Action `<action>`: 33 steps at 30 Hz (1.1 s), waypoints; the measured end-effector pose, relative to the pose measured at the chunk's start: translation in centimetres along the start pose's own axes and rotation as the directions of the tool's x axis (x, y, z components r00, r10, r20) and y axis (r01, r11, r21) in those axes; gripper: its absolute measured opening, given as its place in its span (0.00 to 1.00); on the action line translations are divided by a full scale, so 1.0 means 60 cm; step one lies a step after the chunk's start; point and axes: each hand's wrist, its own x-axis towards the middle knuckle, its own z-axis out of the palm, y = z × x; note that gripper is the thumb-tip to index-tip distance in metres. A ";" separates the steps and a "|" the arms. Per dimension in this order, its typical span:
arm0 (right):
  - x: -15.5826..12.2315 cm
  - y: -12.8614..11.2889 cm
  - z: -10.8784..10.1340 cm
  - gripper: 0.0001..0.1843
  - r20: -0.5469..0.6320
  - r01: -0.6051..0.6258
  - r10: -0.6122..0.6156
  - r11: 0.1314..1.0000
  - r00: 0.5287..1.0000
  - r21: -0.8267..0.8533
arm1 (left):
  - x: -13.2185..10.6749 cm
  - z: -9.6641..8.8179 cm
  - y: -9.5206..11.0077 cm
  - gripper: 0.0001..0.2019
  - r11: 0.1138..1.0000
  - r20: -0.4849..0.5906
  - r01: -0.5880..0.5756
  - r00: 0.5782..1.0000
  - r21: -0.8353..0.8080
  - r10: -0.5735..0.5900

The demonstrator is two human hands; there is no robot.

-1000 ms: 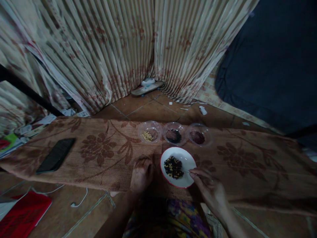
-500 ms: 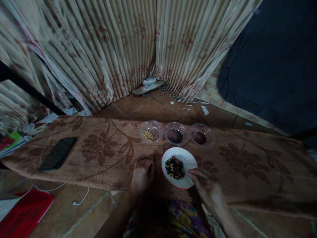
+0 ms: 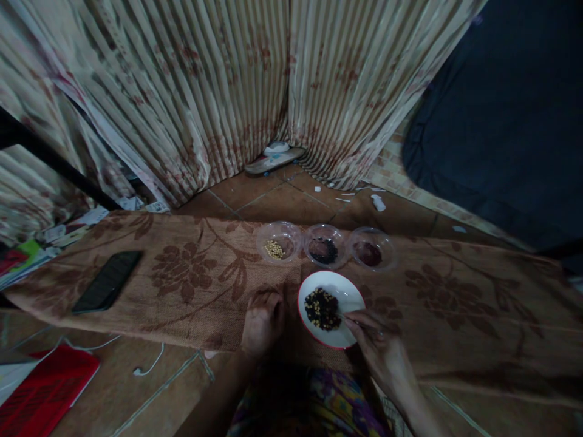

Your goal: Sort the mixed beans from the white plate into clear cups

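Observation:
A white plate with a red rim (image 3: 350,296) holds a heap of mixed dark and pale beans (image 3: 322,308) on a brown flowered cloth (image 3: 191,273). My right hand (image 3: 374,340) is pinched at the plate's right edge, its fingers closed on a thin tool that I cannot make out clearly. My left hand (image 3: 262,321) rests on the cloth left of the plate, fingers curled under in a loose fist. Behind the plate stand three clear cups: one with pale beans (image 3: 277,241), one with dark beans (image 3: 324,245), one with reddish beans (image 3: 371,247).
A black phone (image 3: 106,281) lies on the cloth at the left. A red book (image 3: 40,388) and a white cable (image 3: 148,364) lie on the tiled floor. Striped curtains (image 3: 204,91) hang behind, with a sandal (image 3: 273,159) beneath. A dark mattress (image 3: 501,121) fills the right.
The view has shifted slightly. My right hand has edged a little along the plate's right rim. My left hand stays curled on the cloth.

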 end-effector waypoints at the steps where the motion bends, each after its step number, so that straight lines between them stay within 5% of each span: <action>1: 0.000 -0.002 0.000 0.15 -0.003 0.001 -0.001 1.000 1.000 -0.009 | 0.000 0.000 0.000 0.06 1.000 0.001 -0.001 1.000 0.001 0.001; 17: 0.001 -0.009 -0.012 0.13 -0.106 -0.033 0.038 0.998 0.994 0.052 | -0.001 -0.002 0.002 0.07 0.999 -0.010 0.011 1.000 -0.037 -0.011; 22: 0.070 -0.060 0.010 0.13 -0.229 0.018 0.018 0.988 0.973 0.152 | -0.001 0.000 0.003 0.07 1.000 -0.027 0.011 1.000 -0.022 -0.011; 27: 0.162 -0.123 0.050 0.12 -0.254 0.276 -0.208 0.922 0.944 0.271 | -0.004 -0.002 0.006 0.07 1.000 -0.027 0.024 0.999 -0.016 -0.024; 33: 0.129 -0.094 0.042 0.11 -0.306 0.190 -0.107 0.948 0.946 0.257 | -0.004 -0.002 0.006 0.06 1.000 -0.034 0.008 0.999 -0.012 -0.008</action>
